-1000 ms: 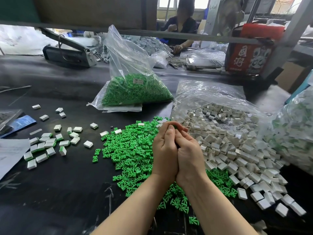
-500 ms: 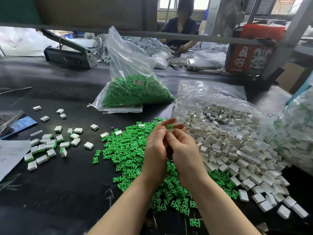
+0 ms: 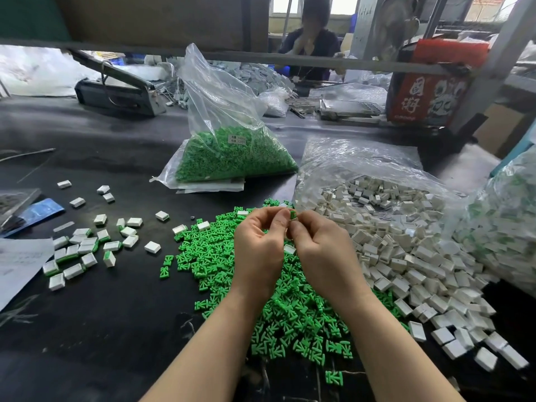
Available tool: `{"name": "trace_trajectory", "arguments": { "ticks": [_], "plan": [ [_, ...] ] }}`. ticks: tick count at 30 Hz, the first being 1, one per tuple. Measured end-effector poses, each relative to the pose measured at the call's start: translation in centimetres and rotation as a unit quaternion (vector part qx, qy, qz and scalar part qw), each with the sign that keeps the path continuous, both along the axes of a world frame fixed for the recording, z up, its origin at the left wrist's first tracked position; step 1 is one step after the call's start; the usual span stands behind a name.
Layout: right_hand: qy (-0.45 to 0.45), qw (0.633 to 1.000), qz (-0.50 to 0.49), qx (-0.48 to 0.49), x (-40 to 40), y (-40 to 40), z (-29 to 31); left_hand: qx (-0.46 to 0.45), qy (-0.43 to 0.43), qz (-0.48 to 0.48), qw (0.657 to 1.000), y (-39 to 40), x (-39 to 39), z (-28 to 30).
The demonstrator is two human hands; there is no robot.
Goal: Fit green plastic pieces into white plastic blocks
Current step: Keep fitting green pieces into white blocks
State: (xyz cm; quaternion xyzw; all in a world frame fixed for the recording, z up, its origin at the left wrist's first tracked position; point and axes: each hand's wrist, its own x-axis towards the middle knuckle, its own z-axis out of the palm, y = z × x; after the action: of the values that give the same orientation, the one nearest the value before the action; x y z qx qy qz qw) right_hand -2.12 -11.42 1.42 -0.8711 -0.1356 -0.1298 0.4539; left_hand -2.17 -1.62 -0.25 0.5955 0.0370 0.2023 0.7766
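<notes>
My left hand (image 3: 258,248) and my right hand (image 3: 322,250) meet over a heap of loose green pieces (image 3: 208,256) on the black table. Between the fingertips of both hands sits a small green piece (image 3: 293,214), pinched from both sides. A white block (image 3: 289,249) shows under my right hand's curled fingers, apparently held there. To the right spreads a large heap of white blocks (image 3: 406,250). On the left lie several blocks fitted with green (image 3: 78,250), scattered loosely.
A clear bag of green pieces (image 3: 232,158) stands behind the heap. An open bag (image 3: 362,158) spills the white blocks; another bag of fitted blocks (image 3: 504,227) is at right. Papers (image 3: 17,262) lie at left. A person (image 3: 313,44) sits across the table.
My hands were pressed together palm to palm; they have parted at the palms and now meet only at the fingertips, with the green piece showing between them.
</notes>
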Motion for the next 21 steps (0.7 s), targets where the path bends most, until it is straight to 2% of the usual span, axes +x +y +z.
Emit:
{"name": "trace_trajectory", "arguments": {
  "ticks": [4,6,7,8,9,10,11,12,13,15,16,18,21],
  "plan": [
    [0.008,0.998,-0.016,-0.062,0.2,-1.3,0.2,-0.013,0.036,-0.007,0.999,0.9,0.1,0.7],
    [0.069,0.996,0.004,-0.047,0.4,-2.5,0.4,-0.011,0.056,0.052,0.997,3.3,0.8,1.1],
    [0.13,0.989,0.052,-0.038,0.5,-3.2,0.6,-0.012,0.066,0.086,0.994,4.5,1.0,1.3],
    [0.204,0.969,0.134,-0.044,0.5,-3.8,1.1,-0.011,0.079,0.113,0.99,5.5,1.2,1.4],
    [0.269,0.932,0.229,-0.078,0.3,-4.3,1.7,-0.007,0.096,0.132,0.987,6.3,1.3,1.3],
    [0.309,0.893,0.306,-0.119,0.1,-4.7,2.3,0.005,0.116,0.141,0.983,6.7,1.4,1.2],
    [0.321,0.871,0.344,-0.139,-0.1,-5.0,2.5,0.026,0.136,0.142,0.98,7.0,1.4,1.0],
    [0.315,0.88,0.333,-0.126,0.0,-5.2,2.4,0.055,0.153,0.136,0.977,7.1,1.5,0.8],
    [0.298,0.909,0.278,-0.088,0.2,-5.2,2.2,0.09,0.162,0.125,0.975,7.1,1.5,0.6],
    [0.24,0.962,0.127,0.001,0.9,-5.3,1.5,0.179,0.158,0.08,0.968,6.9,1.4,0.2],
    [0.205,0.977,0.066,-0.001,1.2,-5.2,1.0,0.225,0.155,0.05,0.961,6.7,1.4,0.0],
    [0.137,0.985,-0.01,-0.101,1.6,-5.0,0.2,0.304,0.162,-0.01,0.939,6.1,1.2,-0.2],
    [0.079,0.967,-0.07,-0.232,1.5,-4.5,-0.5,0.415,0.169,-0.066,0.892,5.2,1.0,-0.7]
  ]
}}
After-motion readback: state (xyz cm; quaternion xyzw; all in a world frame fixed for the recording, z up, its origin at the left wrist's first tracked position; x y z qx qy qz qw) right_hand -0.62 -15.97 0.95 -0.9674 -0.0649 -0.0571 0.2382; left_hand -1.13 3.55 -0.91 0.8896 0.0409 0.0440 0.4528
